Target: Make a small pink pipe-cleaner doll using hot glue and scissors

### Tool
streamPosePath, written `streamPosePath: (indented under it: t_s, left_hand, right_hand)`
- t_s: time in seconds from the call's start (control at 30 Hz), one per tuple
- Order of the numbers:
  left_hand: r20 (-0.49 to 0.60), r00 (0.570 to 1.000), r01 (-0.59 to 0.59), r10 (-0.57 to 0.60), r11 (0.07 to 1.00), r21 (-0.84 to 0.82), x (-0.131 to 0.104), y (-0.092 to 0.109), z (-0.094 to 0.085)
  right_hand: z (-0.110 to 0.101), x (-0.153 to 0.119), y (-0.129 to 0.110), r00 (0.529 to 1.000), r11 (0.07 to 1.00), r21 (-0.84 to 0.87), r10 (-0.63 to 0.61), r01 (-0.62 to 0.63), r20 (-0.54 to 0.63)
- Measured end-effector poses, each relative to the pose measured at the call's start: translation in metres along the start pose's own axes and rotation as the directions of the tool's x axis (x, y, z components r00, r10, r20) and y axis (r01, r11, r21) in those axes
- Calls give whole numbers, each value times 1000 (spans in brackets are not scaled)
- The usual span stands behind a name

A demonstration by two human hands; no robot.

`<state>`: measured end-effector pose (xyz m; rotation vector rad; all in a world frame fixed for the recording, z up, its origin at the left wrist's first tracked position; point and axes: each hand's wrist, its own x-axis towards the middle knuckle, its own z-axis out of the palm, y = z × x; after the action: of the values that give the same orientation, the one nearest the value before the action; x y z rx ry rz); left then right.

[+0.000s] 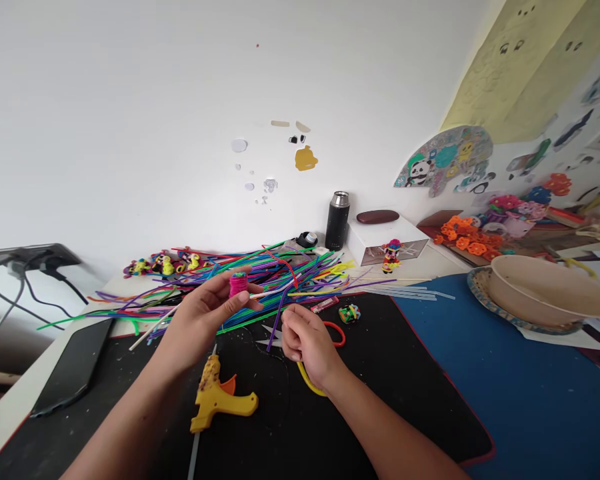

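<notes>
Between the thumb and fingers of my left hand (200, 313) is a small pink coil of pipe cleaner (239, 285), with blue-green at its top. My right hand (307, 343) is closed just to the right, fingers curled together; whatever they may pinch is too small to make out. Under that hand lie scissors (334, 333) with red and yellow handles. A heap of coloured pipe cleaners (220, 267) spreads behind both hands. Below the left hand, a yellow glue gun (220, 400) rests on the black mat (380, 400).
A small green figure piece (349, 313) sits right of the scissors. Behind stand a black flask (337, 223), a white box (400, 233) and a pipe-cleaner doll (392, 256). At left lies a phone (73, 367); at right, a large bowl (550, 287).
</notes>
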<state>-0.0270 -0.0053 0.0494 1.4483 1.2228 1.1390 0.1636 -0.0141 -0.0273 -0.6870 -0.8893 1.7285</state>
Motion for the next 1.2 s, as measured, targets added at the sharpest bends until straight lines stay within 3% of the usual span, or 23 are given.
streamPosePath:
  t_s: [0.33,0.57,0.73,1.2]
  left_hand:
    - [39,999,15,-14,1000,-20,0,3,7]
    - [38,999,14,-13,1000,-5,0,2,7]
    - [52,999,8,-9,1000,18,0,3,7]
    - [61,997,48,-43,996,-75,0,0,10]
  right_hand:
    - [1,-1,1,1000,995,-94,-26,25,-11]
    - [-4,0,7,995,986,-146,83,-74,55]
    - [-4,0,6,991,984,-161,92,-77,92]
    - [0,-1,4,998,992,-119,55,-50,38]
